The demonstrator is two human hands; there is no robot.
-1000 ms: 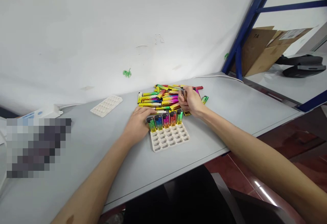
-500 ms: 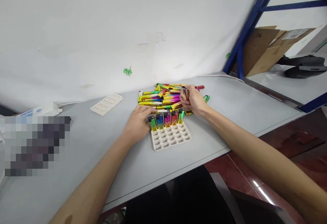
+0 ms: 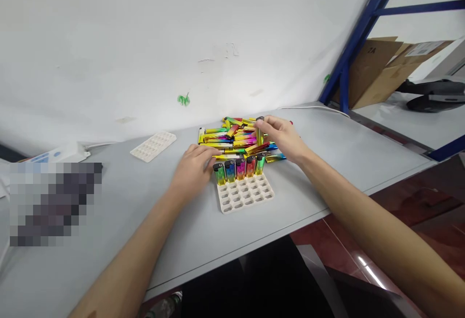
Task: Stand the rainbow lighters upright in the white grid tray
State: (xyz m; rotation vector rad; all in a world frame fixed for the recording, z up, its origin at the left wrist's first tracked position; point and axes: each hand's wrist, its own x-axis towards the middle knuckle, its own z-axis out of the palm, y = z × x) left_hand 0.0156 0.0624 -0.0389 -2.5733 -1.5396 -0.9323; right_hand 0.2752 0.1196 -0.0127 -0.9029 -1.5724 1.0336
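My right hand [image 3: 281, 139] pinches a shiny lighter [image 3: 259, 136] with a dark top, holding it upright above a pile of metallic, many-coloured lighters [image 3: 218, 139]. In front of the pile lies a white plastic tray [image 3: 245, 201] with rows of oval holes. Several lighters [image 3: 240, 169], green, blue, pink and red fading to gold, stand upright in its back row. At the tray's back left, my left hand [image 3: 194, 168] has its fingers stretched toward the near edge of the pile, next to the green lighter. Whether its fingertips touch a lighter I cannot tell.
A second white tray [image 3: 153, 146] lies on the grey table [image 3: 196, 255] by the wall. A white box [image 3: 60, 153] and a blurred-out item [image 3: 54, 206] are at the left. Beyond a blue metal frame [image 3: 345, 66] at the right stand cardboard boxes [image 3: 381, 76].
My right hand has turned and loosened from a fist into a pinch, so the lighter now shows upright. My left hand has shifted slightly off the tray's corner.
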